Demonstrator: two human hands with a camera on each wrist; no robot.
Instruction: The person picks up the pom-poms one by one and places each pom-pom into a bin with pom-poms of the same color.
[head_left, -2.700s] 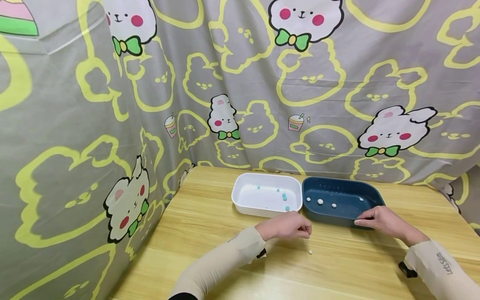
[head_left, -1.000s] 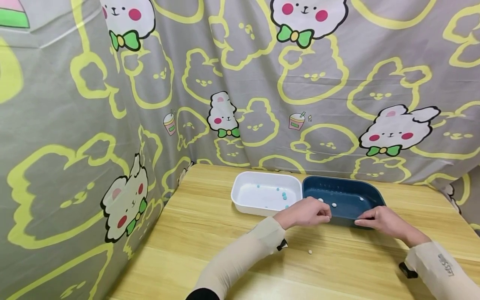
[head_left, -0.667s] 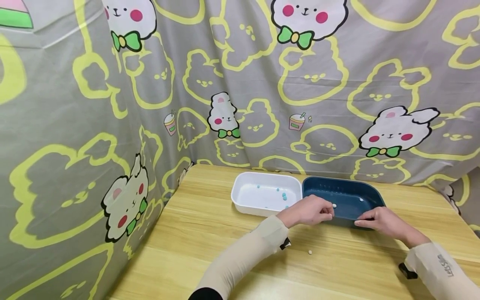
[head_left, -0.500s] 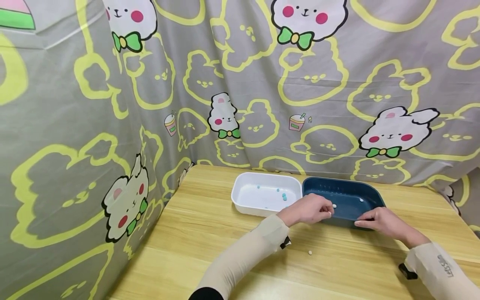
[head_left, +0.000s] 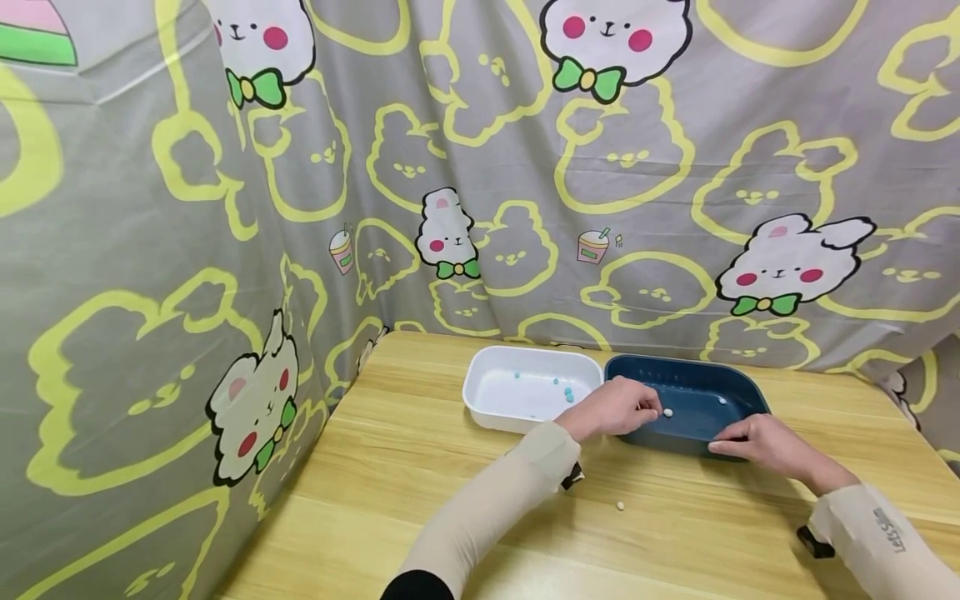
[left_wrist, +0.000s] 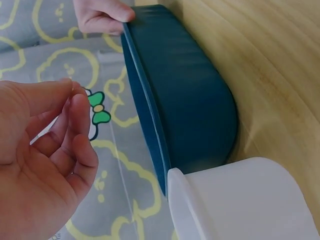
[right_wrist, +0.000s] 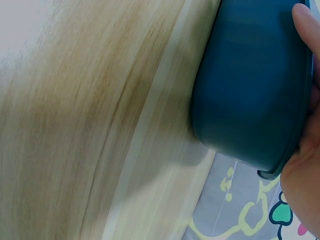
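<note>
My left hand (head_left: 621,407) is over the left front rim of the dark blue tray (head_left: 690,429). In the left wrist view its thumb and index fingertips meet around a whitish speck, which looks like a small white ball (left_wrist: 74,85), mostly hidden. The other fingers are curled toward the palm. My right hand (head_left: 768,442) grips the tray's front right rim, thumb outside, as the right wrist view also shows. Inside the tray lie a white ball (head_left: 667,413), just beside the left fingertips, and another white ball (head_left: 722,401) farther right.
A white tray (head_left: 495,419) with several small turquoise balls (head_left: 568,394) stands against the blue tray's left side. One small white ball (head_left: 620,506) lies on the wooden table (head_left: 420,483) in front. A patterned curtain (head_left: 517,167) hangs behind and at left.
My left hand has moved from above the table in front of the trays to over the blue tray's left end, lifting slightly in the last half second. The right hand has kept its grip.
</note>
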